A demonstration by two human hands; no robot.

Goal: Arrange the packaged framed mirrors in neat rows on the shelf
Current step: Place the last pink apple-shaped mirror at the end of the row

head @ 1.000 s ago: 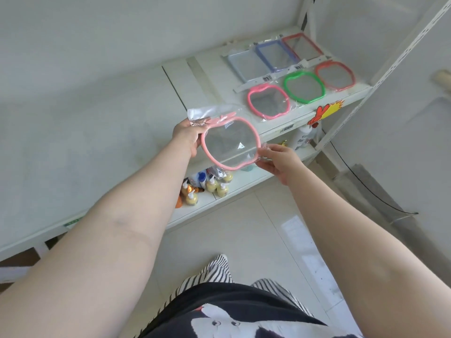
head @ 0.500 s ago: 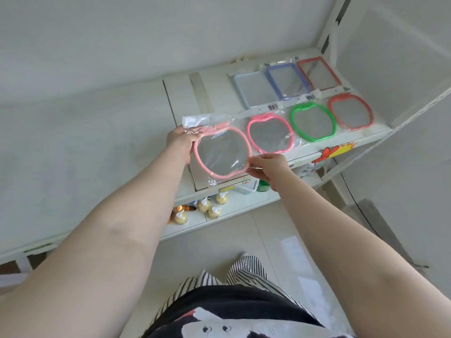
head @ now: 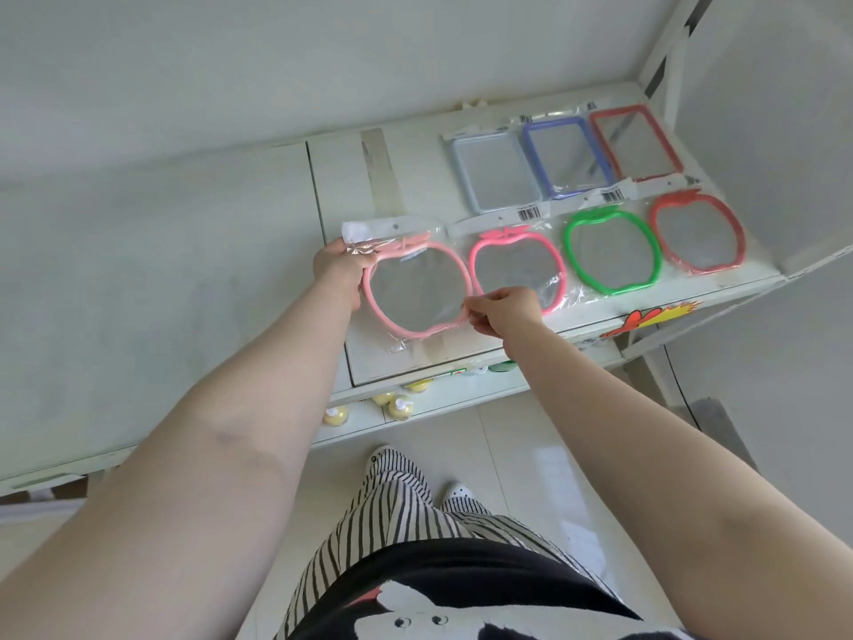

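Note:
A light pink apple-shaped mirror [head: 417,288] in a clear bag lies low over the white shelf [head: 415,177], at the left end of the front row. My left hand [head: 339,270] grips its upper left edge. My right hand [head: 505,309] pinches its lower right rim. To its right lie a hot pink apple mirror [head: 514,265], a green one [head: 609,251] and a red one [head: 697,235]. Behind them stand three rectangular mirrors: pale blue [head: 496,175], blue [head: 565,154] and red [head: 634,140].
A lower shelf [head: 438,399] holds yellow pump bottles [head: 399,406]. A white post [head: 669,53] and angled rail bound the shelf on the right. A sticker [head: 646,318] marks the front edge. My striped trousers and tiled floor fill the bottom.
Both hands have carried the light pink mirror forward from in front of the shelf edge down onto the shelf, beside the hot pink one. I have moved closer.

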